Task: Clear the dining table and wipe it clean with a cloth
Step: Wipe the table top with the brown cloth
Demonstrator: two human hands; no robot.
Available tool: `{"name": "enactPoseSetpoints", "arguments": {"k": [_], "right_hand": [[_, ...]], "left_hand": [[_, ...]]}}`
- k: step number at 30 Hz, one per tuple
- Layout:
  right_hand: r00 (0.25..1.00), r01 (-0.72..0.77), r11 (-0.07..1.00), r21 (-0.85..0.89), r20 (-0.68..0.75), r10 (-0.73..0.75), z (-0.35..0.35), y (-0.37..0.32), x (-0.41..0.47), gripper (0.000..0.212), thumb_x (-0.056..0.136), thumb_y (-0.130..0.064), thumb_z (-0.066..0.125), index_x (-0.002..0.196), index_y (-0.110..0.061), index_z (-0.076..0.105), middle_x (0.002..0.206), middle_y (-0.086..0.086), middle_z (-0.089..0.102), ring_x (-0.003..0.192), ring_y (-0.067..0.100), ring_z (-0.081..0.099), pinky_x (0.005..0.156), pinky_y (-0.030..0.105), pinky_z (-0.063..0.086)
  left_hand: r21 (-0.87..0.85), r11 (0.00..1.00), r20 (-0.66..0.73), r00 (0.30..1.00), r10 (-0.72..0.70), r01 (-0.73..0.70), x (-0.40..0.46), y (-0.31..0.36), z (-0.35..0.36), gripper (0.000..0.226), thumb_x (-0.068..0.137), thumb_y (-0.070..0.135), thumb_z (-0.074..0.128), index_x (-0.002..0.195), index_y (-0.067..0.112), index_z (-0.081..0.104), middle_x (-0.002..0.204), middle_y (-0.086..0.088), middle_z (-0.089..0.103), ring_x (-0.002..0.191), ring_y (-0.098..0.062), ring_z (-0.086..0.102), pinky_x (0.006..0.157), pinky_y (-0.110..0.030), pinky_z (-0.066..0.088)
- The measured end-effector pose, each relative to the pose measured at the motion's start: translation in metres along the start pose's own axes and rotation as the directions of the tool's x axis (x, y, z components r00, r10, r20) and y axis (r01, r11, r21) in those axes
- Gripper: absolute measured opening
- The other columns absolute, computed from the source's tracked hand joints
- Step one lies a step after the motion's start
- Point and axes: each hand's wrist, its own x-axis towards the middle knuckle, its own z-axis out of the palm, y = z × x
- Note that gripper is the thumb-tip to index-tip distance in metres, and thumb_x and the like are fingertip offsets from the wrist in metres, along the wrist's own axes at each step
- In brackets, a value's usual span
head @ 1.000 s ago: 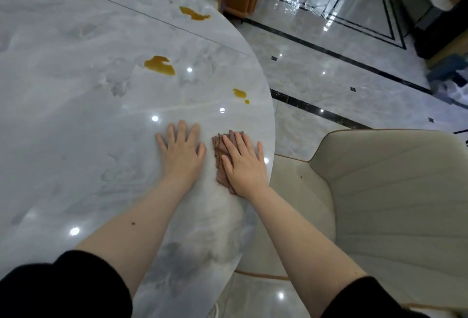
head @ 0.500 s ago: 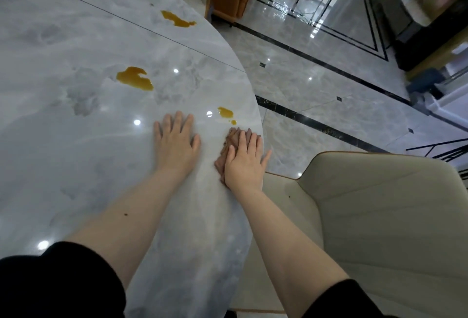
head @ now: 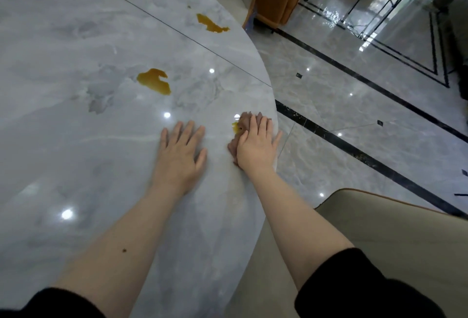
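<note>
The right hand (head: pixel 255 145) presses flat on the cloth (head: pixel 234 144), grip wide. An orange spill (head: pixel 236 127) touches the cloth's left edge. The left hand (head: pixel 178 155) lies flat on the bench (head: pixel 76 127), grip wide.

Round grey marble-look dining table (head: pixel 76 140) under my left hand (head: pixel 181 151): glossy, smooth. Crumpled brown cloth (head: pixel 234 144) under my right hand (head: pixel 255 146): soft, matt. Beige upholstered chair (head: pixel 379 236) right of it: matt. Polished grey floor tiles (head: pixel 354 125) beyond.
</note>
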Motion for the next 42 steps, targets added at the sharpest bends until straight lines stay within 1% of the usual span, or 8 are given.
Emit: {"name": "enactPoseSetpoints", "arguments": {"k": [11,14,16,20,23,25,33,42], "right_hand": [[0.893,0.439,0.897,0.054,0.084,-0.442,-0.003,0.001,-0.004,0.051,0.1,-0.027,0.024,0.15,-0.019,0.02,0.159,-0.001,0.01,0.147,0.017,0.003,0.119,0.034,-0.001],[0.835,0.529,0.829,0.178,0.064,-0.546,-0.002,0.003,-0.026,0.059,0.092,-0.031,0.015,0.144,-0.013,0.038,0.154,0.005,0.03,0.145,0.023,0.021,0.119,0.038,0.015],[0.807,0.546,0.778,0.311,0.051,-0.588,-0.002,0.009,-0.036,0.055,0.091,-0.028,0.024,0.133,-0.006,0.052,0.143,0.011,0.046,0.137,0.029,0.038,0.114,0.041,0.029],[0.863,0.48,0.791,0.381,-0.041,-0.504,-0.022,0.022,-0.041,0.046,0.094,-0.018,0.034,0.137,-0.007,0.047,0.142,0.012,0.048,0.13,0.025,0.046,0.109,0.039,0.034],[0.886,0.449,0.877,0.17,0.044,-0.462,-0.02,0.026,-0.045,0.051,0.1,-0.024,0.029,0.15,-0.014,0.021,0.159,0.005,0.014,0.147,0.019,0.01,0.12,0.032,0.01],[0.906,0.403,0.908,0.117,0.088,-0.414,-0.009,0.02,-0.046,0.054,0.1,-0.03,0.021,0.151,-0.012,0.015,0.16,0.006,0.005,0.148,0.019,0.0,0.12,0.032,0.002],[0.964,0.264,0.964,0.03,0.033,-0.265,0.008,-0.028,0.024,0.056,0.1,-0.031,0.029,0.15,-0.01,0.017,0.158,0.014,0.009,0.147,0.025,0.004,0.119,0.037,0.0],[0.917,0.381,0.922,0.067,0.104,-0.386,0.006,-0.037,0.012,0.057,0.098,-0.045,0.031,0.15,-0.029,0.015,0.16,0.006,0.002,0.147,0.02,-0.002,0.119,0.038,-0.002]], "left_hand": [[-0.018,1.0,-0.026,1.0,-0.016,0.016,-0.002,0.001,0.0,0.065,0.089,0.039,0.012,0.146,0.015,0.033,0.153,-0.003,0.031,0.142,-0.024,0.025,0.117,-0.044,0.011],[-0.014,1.0,-0.048,0.999,-0.024,0.024,-0.002,0.0,-0.001,0.065,0.089,0.035,0.013,0.143,0.008,0.035,0.151,-0.009,0.034,0.141,-0.025,0.029,0.117,-0.043,0.015],[-0.014,1.0,-0.048,0.999,-0.025,0.024,-0.002,0.0,-0.001,0.064,0.089,0.034,0.015,0.143,0.007,0.037,0.15,-0.01,0.035,0.14,-0.025,0.03,0.117,-0.042,0.016],[-0.025,0.999,-0.042,0.999,-0.035,0.034,-0.001,-0.001,0.001,0.058,0.092,0.029,0.02,0.144,0.008,0.035,0.151,-0.009,0.033,0.142,-0.024,0.027,0.118,-0.041,0.013],[-0.019,0.999,-0.05,0.998,-0.04,0.039,-0.002,-0.001,0.0,0.058,0.093,0.028,0.019,0.144,0.006,0.034,0.151,-0.009,0.033,0.142,-0.024,0.027,0.119,-0.04,0.013],[-0.019,0.998,-0.066,0.996,-0.052,0.051,-0.003,-0.001,-0.002,0.06,0.092,0.029,0.016,0.143,0.004,0.035,0.15,-0.012,0.035,0.141,-0.025,0.029,0.118,-0.04,0.015],[-0.017,0.997,-0.067,0.995,-0.079,0.078,-0.001,0.001,-0.001,0.062,0.089,0.03,0.014,0.139,0.002,0.041,0.146,-0.013,0.041,0.138,-0.026,0.035,0.116,-0.042,0.019],[-0.029,0.997,-0.081,0.995,-0.067,0.065,-0.003,0.002,-0.002,0.065,0.087,0.03,0.012,0.14,0.002,0.039,0.148,-0.013,0.039,0.139,-0.026,0.032,0.117,-0.041,0.016]]}}
